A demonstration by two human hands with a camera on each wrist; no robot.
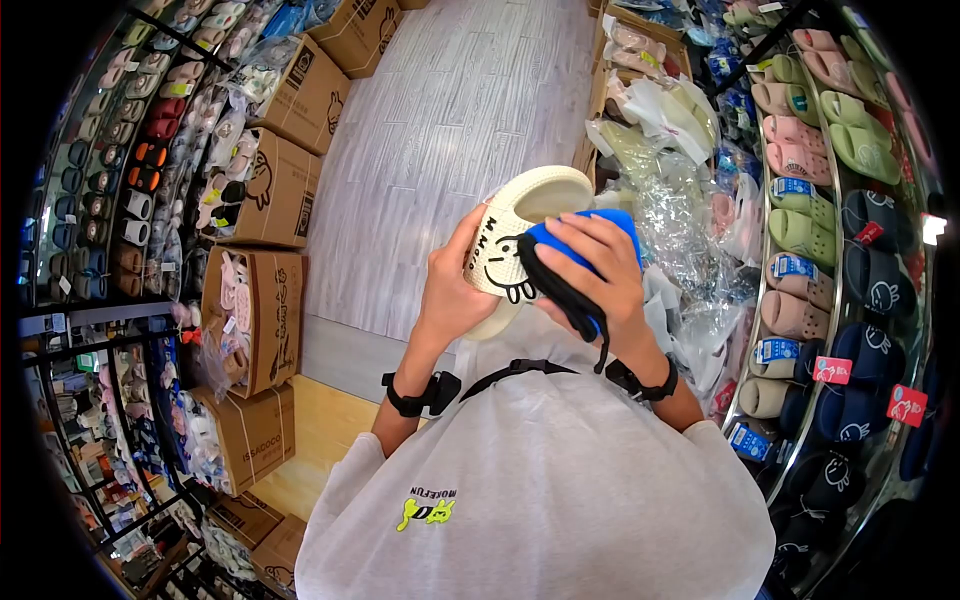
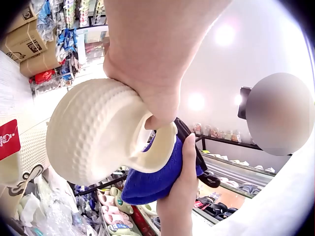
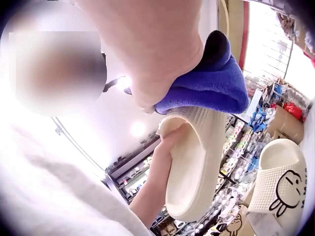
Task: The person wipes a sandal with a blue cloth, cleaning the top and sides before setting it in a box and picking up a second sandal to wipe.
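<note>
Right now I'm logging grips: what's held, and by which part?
Left hand: slipper, by its side at the strap. Right hand: cloth, across its black part.

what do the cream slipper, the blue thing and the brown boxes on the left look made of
Cream slipper: probably moulded foam or soft plastic, matte; the surface is evenly dimpled, without stitching I can see.
Blue thing: likely plush fabric, perhaps microfibre; its nap looks fuzzy.
Brown boxes: cardboard, by the look; flat, matte, printed sides.

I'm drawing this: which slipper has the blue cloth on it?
The cream, bunny-faced slipper gripped by the left hand. The right hand holds the blue cloth against it; the racked slippers have none.
</note>
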